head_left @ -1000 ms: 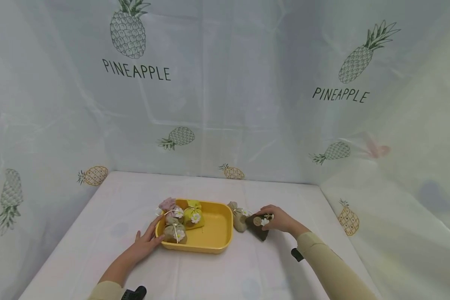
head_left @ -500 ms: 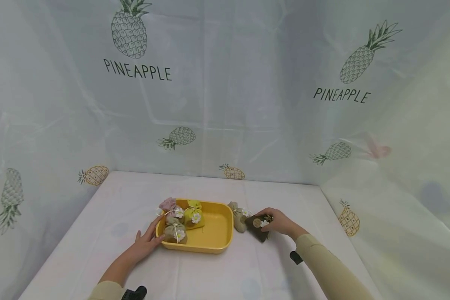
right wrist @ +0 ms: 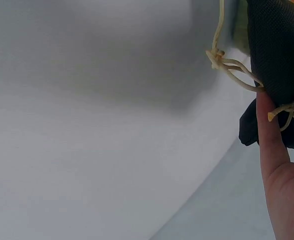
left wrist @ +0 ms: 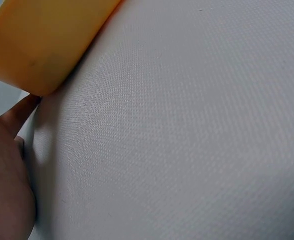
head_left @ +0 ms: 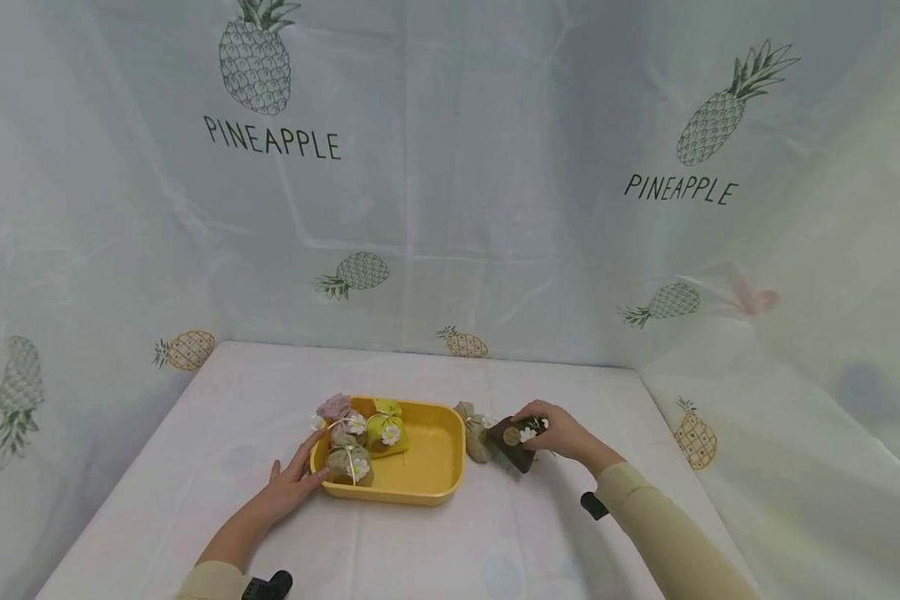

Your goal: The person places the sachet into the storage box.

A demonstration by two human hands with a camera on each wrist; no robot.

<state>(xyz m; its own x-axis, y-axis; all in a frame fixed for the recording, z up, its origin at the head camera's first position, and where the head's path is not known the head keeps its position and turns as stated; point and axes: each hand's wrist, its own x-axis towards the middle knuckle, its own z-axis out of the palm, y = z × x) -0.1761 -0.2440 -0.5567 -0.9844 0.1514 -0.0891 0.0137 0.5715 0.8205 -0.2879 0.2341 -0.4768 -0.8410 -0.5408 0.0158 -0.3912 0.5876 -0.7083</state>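
Dark drawstring pouch [head_left: 510,443] sits pinched near its tied neck in the right hand [head_left: 565,436], just beside a khaki pouch [head_left: 476,443] to the right of the yellow tray [head_left: 429,454]. Well apart from it, the left hand [head_left: 288,488] touches the tray's left side, fingers spread.

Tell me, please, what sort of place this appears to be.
Probably a makeshift, curtained-off tabletop work area, though the wider room is hidden: pineapple-print sheeting hangs behind and beside a white-covered table, on which a yellow tray holds small tied pouches.
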